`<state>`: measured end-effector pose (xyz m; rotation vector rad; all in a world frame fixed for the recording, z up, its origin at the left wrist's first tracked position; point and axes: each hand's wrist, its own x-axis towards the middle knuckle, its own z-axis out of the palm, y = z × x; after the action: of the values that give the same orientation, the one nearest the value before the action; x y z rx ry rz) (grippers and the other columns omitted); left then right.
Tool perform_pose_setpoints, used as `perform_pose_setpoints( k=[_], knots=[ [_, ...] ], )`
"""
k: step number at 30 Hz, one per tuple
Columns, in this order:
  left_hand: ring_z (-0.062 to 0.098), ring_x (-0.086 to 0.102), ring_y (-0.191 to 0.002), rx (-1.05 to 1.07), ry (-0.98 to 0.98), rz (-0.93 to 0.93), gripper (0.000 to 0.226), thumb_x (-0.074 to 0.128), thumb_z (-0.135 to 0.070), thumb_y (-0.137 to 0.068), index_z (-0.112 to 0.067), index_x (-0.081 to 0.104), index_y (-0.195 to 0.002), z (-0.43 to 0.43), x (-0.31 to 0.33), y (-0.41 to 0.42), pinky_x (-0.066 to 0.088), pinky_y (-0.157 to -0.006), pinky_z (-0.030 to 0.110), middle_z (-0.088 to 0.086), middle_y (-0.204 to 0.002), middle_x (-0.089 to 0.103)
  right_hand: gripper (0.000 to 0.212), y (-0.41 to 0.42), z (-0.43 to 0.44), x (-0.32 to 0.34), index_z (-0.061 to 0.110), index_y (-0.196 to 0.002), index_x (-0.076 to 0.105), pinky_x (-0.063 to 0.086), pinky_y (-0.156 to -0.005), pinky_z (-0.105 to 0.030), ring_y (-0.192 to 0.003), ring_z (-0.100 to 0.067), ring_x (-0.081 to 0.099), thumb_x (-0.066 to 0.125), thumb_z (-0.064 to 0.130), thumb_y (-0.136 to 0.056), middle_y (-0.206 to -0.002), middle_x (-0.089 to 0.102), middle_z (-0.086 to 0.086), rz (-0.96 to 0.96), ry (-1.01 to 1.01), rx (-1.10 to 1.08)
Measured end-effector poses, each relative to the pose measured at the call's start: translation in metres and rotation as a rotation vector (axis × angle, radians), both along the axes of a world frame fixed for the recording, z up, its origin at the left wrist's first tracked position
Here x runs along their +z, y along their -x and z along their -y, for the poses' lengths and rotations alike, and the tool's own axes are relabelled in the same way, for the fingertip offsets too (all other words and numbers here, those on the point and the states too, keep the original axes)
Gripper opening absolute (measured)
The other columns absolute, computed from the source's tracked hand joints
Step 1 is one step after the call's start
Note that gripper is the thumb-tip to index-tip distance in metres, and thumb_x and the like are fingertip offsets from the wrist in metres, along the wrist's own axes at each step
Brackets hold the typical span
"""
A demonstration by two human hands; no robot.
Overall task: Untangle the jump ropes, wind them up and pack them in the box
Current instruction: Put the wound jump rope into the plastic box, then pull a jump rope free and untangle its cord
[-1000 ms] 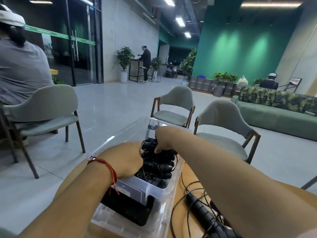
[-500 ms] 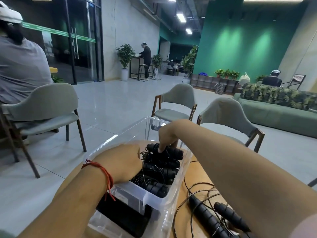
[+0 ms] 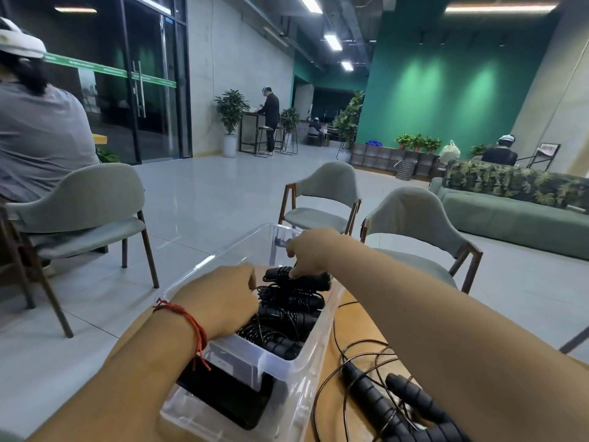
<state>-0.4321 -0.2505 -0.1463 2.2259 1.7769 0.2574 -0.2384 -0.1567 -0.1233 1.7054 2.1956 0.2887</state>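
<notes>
Reaching into the clear box (image 3: 322, 339) with both hands. The box sits on the wooden desk (image 3: 353, 320), long axis pointing away from the wearer.

- Right hand (image 3: 310, 250): at the far end of the box, fingers curled down, gripping the top bundle (image 3: 298, 279) by its black handle.
- Left hand (image 3: 223, 298): inside the box on the left side, knuckles up, fingers curled in against the ropes. A thin cord runs by its fingertips; can't tell whether it's holding anything. Red string bracelet (image 3: 188, 320) on that wrist.
- Wound jump ropes (image 3: 287, 317): black handles with cord wrapped round them, stacked in the far compartment, top bundle lying on the rest.
- Near compartment: a flat black item (image 3: 229, 393), can't tell what it is.
- Loose jump rope (image 3: 371, 398): on the desk just right of the box, two ribbed black handles side by side, cord in loose overlapping loops beside the box wall, partly under the right forearm.

Background: two grey-green chairs (image 3: 322, 199) past the desk, a third chair (image 3: 79, 202) on the left with a seated person (image 3: 38, 132) facing away, and a green sofa (image 3: 510, 215) on the right.
</notes>
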Motion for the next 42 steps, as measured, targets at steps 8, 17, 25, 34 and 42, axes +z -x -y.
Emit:
perform_pose_setpoints(
  k=[8, 17, 25, 34, 42],
  knots=[
    [0.021, 0.062, -0.103, -0.085, -0.157, -0.021, 0.021, 0.049, -0.024, -0.096, -0.029, 0.056, -0.115, 0.017, 0.029, -0.037, 0.056, -0.094, 0.043, -0.003, -0.117, 0.064, 0.052, -0.034, 0.039, 0.033, 0.029, -0.143, 0.060, 0.048, -0.079, -0.037, -0.114, -0.027, 0.065, 0.055, 0.061, -0.103, -0.131, 0.066, 0.000, 0.020, -0.149, 0.005],
    [0.019, 0.061, -0.101, -0.263, -0.242, -0.009, 0.020, 0.056, -0.025, -0.099, -0.029, 0.056, -0.119, 0.050, 0.050, -0.114, 0.057, -0.094, 0.041, -0.001, -0.119, 0.065, 0.057, -0.118, 0.116, 0.053, 0.032, -0.139, 0.061, 0.058, -0.089, -0.045, -0.109, -0.025, 0.067, 0.047, 0.071, -0.101, -0.126, 0.070, 0.002, -0.078, -0.204, -0.170],
    [0.019, 0.063, -0.110, -0.494, -0.218, -0.036, 0.026, 0.060, -0.021, -0.099, -0.025, 0.065, -0.124, 0.094, 0.035, -0.210, 0.056, -0.098, 0.038, 0.000, -0.122, 0.067, 0.044, -0.212, 0.221, 0.045, 0.031, -0.129, 0.071, 0.055, -0.089, -0.043, -0.109, -0.027, 0.065, 0.052, 0.061, -0.103, -0.122, 0.072, 0.003, -0.158, -0.135, -0.313],
    [0.015, 0.063, -0.104, -0.714, -0.082, -0.316, 0.030, 0.068, -0.039, -0.092, -0.033, 0.069, -0.121, 0.131, -0.025, -0.256, 0.058, -0.092, 0.036, -0.007, -0.115, 0.068, 0.043, -0.265, 0.320, -0.001, 0.018, -0.094, 0.077, 0.058, -0.083, -0.036, -0.083, -0.020, 0.074, 0.060, 0.056, -0.101, -0.081, 0.078, 0.005, -0.269, 0.067, -0.527],
    [0.014, 0.059, -0.108, -0.794, -0.077, -0.275, 0.032, 0.066, -0.035, -0.100, -0.027, 0.066, -0.131, 0.177, -0.029, -0.264, 0.044, -0.080, 0.023, -0.006, -0.126, 0.066, 0.082, -0.258, 0.356, -0.035, 0.009, -0.095, 0.082, 0.063, -0.087, -0.039, -0.082, -0.024, 0.078, 0.059, 0.087, -0.084, -0.095, 0.083, -0.007, -0.480, 0.547, -0.829]
  ],
)
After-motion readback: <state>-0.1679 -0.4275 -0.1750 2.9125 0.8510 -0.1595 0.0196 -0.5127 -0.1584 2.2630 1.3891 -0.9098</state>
